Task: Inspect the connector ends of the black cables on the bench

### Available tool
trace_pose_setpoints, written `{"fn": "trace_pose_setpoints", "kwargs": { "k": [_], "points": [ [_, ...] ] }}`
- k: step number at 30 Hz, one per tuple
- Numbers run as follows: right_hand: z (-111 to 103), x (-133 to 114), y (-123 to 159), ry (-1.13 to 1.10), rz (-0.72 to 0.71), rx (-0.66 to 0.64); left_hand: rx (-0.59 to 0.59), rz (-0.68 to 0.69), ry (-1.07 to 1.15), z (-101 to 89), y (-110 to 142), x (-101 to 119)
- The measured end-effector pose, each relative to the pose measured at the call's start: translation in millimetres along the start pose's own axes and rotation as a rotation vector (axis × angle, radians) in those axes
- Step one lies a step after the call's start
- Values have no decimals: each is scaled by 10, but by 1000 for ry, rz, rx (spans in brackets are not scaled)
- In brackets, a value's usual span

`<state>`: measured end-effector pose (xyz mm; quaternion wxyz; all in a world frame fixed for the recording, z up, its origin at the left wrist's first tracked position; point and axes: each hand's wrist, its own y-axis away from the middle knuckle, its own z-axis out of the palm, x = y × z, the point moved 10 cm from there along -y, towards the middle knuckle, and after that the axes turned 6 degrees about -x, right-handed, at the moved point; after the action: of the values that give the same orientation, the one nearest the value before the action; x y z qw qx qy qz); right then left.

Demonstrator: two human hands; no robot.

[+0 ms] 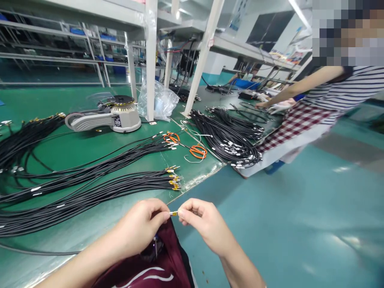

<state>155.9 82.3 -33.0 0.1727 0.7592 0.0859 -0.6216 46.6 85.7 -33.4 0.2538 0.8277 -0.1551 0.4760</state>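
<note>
My left hand and my right hand meet just off the near edge of the green table. Both pinch a small gold connector between thumb and fingertips. Any cable attached to it is hidden behind my left hand. Just beyond my hands, bundles of black cables with gold connector ends lie fanned across the table, their ends pointing right.
A grey tape dispenser stands at mid-table, orange scissors lie to its right, and a clear plastic bag sits behind. More black cables pile up on the adjoining bench, where a person in a striped shirt works. Teal floor lies to the right.
</note>
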Motion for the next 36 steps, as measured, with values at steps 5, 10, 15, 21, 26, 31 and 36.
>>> {"fn": "trace_pose_setpoints", "kwargs": {
  "k": [5, 10, 15, 21, 26, 31, 36],
  "points": [
    [-4, -32, 67, 63, -46, 68, -99, -17, 178, 106, 14, -60],
    [10, -21, 107, 102, -54, 145, 15, -8, 99, 46, 47, -90],
    [69, 62, 107, 17, -8, 119, -58, -11, 239, 148, 55, -106],
    [94, 80, 101, 76, 10, 109, -29, -63, 131, 101, 49, -178],
    [92, 89, 78, 84, 40, 82, 47, -48, -17, 53, 86, -136],
    [115, 99, 60, 102, 79, -78, -47, -76, 144, 143, 88, -200],
    [54, 23, 38, 209, 80, -44, -108, -69, 175, 176, 119, -225]
  ]
}}
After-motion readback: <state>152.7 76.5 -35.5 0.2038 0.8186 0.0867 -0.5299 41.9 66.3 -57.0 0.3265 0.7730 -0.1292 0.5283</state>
